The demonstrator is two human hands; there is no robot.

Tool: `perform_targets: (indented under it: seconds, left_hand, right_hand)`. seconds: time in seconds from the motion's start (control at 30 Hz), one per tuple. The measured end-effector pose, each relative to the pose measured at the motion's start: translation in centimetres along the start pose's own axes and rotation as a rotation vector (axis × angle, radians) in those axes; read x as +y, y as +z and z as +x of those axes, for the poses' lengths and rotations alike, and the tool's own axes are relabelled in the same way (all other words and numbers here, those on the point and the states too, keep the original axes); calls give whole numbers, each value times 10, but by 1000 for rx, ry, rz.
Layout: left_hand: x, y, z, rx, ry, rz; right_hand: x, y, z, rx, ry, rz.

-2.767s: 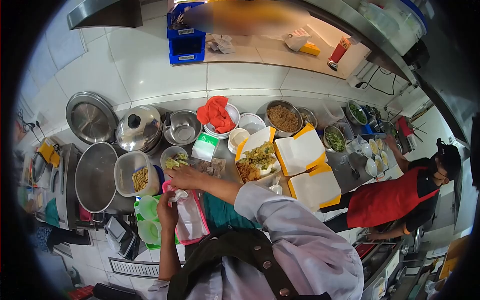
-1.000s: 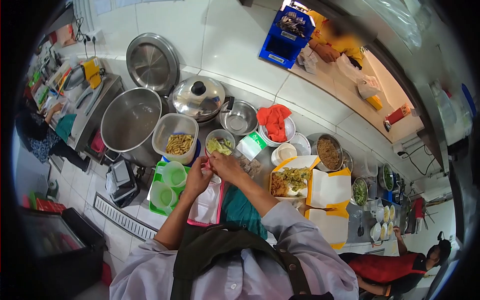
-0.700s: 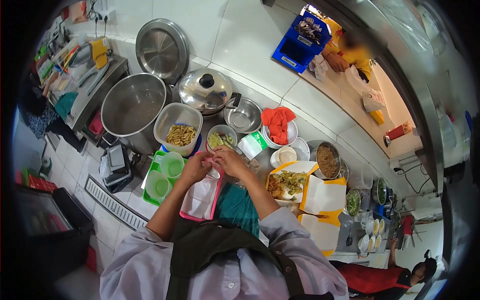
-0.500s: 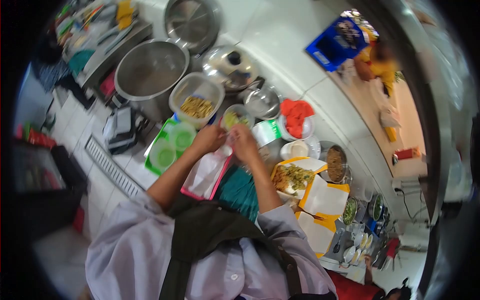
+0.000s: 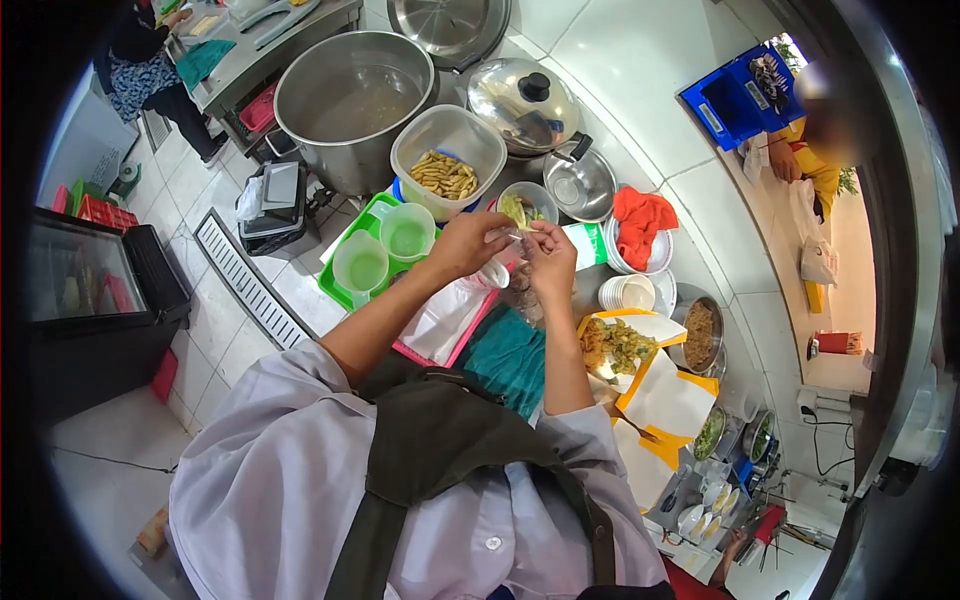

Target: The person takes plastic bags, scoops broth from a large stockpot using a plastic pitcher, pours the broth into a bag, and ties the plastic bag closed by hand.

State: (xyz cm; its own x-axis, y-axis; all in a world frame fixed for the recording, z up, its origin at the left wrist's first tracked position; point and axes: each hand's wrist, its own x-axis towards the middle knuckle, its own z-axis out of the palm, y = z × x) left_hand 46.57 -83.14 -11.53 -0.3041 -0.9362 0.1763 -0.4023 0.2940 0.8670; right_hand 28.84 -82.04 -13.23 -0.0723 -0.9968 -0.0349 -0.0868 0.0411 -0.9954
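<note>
My left hand (image 5: pixel 472 245) and my right hand (image 5: pixel 551 258) meet above the counter, fingertips pinched close together. Between them is a small piece of clear, thin plastic (image 5: pixel 517 238), perhaps a little bag; its shape is hard to make out. Just behind the fingers stands a clear bowl (image 5: pixel 545 200) holding pale green sliced vegetable (image 5: pixel 518 207). A white paper cup (image 5: pixel 492 274) is below my left hand. Under my forearms lie a pink-edged tray (image 5: pixel 468 335) with white paper (image 5: pixel 440 318) and a teal cloth (image 5: pixel 508 362).
Left of my hands are a green tray (image 5: pixel 338 292) with two green cups (image 5: pixel 407 232) and a tub (image 5: pixel 478 135) of yellow pieces. A large pot (image 5: pixel 350 125) stands behind. To the right are stacked cups (image 5: pixel 630 292), a red cloth (image 5: pixel 640 225) and an open food box (image 5: pixel 615 350). Other people work nearby.
The view has shifted, so the counter and my hands appear farther right and sharper. Both hands stay pinched together near the vegetable bowl, with the fingers slightly farther apart.
</note>
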Motion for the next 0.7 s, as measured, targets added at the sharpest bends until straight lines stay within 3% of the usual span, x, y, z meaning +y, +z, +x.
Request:
perform_targets:
  seconds: [0.17, 0.2, 0.27, 0.37, 0.5, 0.57, 0.7]
  left_hand:
    - [-5, 4, 1, 50, -77, -169]
    - [-7, 5, 1, 44, -75, -168]
    - [-10, 7, 4, 198, 124, -143]
    - [7, -1, 3, 191, 112, -121]
    - [30, -10, 0, 296, 210, -120]
    - [43, -22, -1, 364, -2, -260]
    - [59, -50, 11, 393, -70, -574]
  right_hand:
    - [-7, 0, -7, -55, 12, 77]
    - [-4, 1, -9, -113, 10, -53]
    - [3, 3, -11, -164, 8, -183]
    - [-2, 12, -13, -26, -17, -441]
    - [-1, 12, -4, -53, -115, -675]
    - [29, 7, 4, -49, -368, -830]
    - [23, -4, 5, -241, -281, -698]
